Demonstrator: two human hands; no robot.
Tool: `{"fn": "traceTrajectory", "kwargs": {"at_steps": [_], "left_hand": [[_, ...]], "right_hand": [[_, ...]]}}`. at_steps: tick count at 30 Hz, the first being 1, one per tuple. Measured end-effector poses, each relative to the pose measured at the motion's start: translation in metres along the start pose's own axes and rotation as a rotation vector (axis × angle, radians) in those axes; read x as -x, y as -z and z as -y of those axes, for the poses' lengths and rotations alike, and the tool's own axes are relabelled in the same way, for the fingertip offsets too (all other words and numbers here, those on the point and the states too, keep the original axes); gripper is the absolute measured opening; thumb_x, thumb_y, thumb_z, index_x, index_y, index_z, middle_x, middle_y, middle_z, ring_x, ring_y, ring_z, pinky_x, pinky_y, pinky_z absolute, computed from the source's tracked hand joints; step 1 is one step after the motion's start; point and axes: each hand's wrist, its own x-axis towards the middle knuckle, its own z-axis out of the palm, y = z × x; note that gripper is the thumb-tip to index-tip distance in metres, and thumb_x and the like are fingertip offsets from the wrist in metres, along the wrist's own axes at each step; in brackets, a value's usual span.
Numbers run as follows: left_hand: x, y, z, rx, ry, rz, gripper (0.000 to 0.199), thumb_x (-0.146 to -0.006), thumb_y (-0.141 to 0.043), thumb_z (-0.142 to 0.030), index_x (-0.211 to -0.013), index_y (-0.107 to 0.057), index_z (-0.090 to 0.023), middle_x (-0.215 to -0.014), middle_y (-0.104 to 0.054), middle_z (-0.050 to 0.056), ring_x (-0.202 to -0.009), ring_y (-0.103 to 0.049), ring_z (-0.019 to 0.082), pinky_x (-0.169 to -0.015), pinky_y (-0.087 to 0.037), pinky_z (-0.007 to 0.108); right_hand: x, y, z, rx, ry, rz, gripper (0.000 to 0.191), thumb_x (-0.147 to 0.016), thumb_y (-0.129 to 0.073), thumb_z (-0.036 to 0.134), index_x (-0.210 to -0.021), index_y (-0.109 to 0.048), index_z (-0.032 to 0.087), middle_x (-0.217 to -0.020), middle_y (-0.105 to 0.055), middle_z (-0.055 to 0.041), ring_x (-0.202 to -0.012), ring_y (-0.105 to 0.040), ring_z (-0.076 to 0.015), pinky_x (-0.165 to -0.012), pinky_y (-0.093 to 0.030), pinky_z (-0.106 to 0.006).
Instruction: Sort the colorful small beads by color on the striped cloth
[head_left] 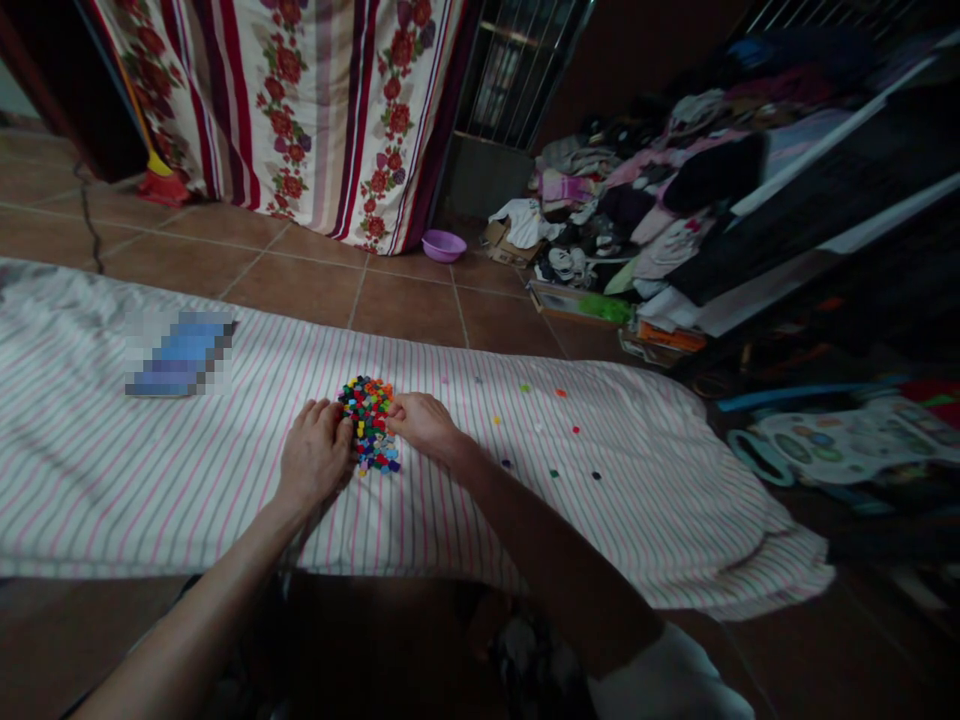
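So the pile of little coloured pieces (369,432) is sitting right between the person's two hands, on a striped cloth (225,480) spread over the surface. Left hand (315,445) is palm-down along the pile's left edge, fingers loosely bent and not gripping anything I can see, thumb right up against the pieces. Right hand (426,424) comes in from the other side with its fingers drawn together at the pile's right edge. Honestly can't tell if there's a piece pinched in there, too small to make out. Off past the right hand there are single pieces dotted about, well apart from each other, like a lime green piece (524,388), an orange piece (560,393) and a black piece (596,475). Over left of the left hand there's a pixelated blue object (181,355) lying on the cloth.
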Motion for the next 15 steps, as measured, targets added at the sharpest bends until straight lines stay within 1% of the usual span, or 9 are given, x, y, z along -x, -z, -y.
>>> {"fn": "traceTrajectory", "kwargs": {"at_steps": [3, 6, 10, 15], "left_hand": [[0.000, 0.000, 0.000, 0.000, -0.004, 0.000, 0.032, -0.087, -0.038, -0.029, -0.104, -0.064, -0.022, -0.113, -0.069, 0.010, -0.118, -0.057, 0.028, -0.107, -0.043, 0.049], [0.000, 0.000, 0.001, -0.004, -0.007, -0.008, 0.031, -0.088, -0.038, -0.029, -0.102, -0.064, -0.021, -0.112, -0.069, 0.010, -0.116, -0.057, 0.027, -0.107, -0.044, 0.048], [-0.001, -0.001, 0.001, -0.014, -0.011, -0.009, 0.034, -0.090, -0.034, -0.031, -0.098, -0.064, -0.019, -0.112, -0.068, 0.012, -0.115, -0.058, 0.027, -0.106, -0.045, 0.048], [0.000, -0.004, 0.001, -0.014, 0.058, -0.031, 0.039, -0.094, -0.030, -0.034, -0.104, -0.064, -0.016, -0.112, -0.069, 0.013, -0.116, -0.058, 0.026, -0.110, -0.043, 0.047]], "right_hand": [[-0.003, -0.003, -0.001, -0.028, 0.000, 0.001, 0.010, -0.084, -0.065, 0.025, -0.088, -0.073, 0.021, -0.089, -0.075, -0.0028, -0.083, -0.066, -0.0158, -0.068, -0.041, -0.023], [-0.005, -0.008, -0.007, -0.101, 0.028, -0.053, 0.008, -0.081, -0.067, 0.022, -0.088, -0.071, 0.020, -0.088, -0.074, -0.0018, -0.081, -0.066, -0.0149, -0.069, -0.043, -0.022], [-0.006, -0.013, -0.016, -0.242, 0.026, -0.111, 0.012, -0.077, -0.067, 0.016, -0.088, -0.068, 0.020, -0.082, -0.072, 0.0003, -0.075, -0.065, -0.0134, -0.066, -0.044, -0.021], [-0.007, -0.022, -0.025, -0.383, 0.074, -0.161, 0.012, -0.074, -0.064, 0.013, -0.084, -0.063, 0.020, -0.075, -0.067, 0.0030, -0.070, -0.063, -0.0126, -0.065, -0.045, -0.022]]}}
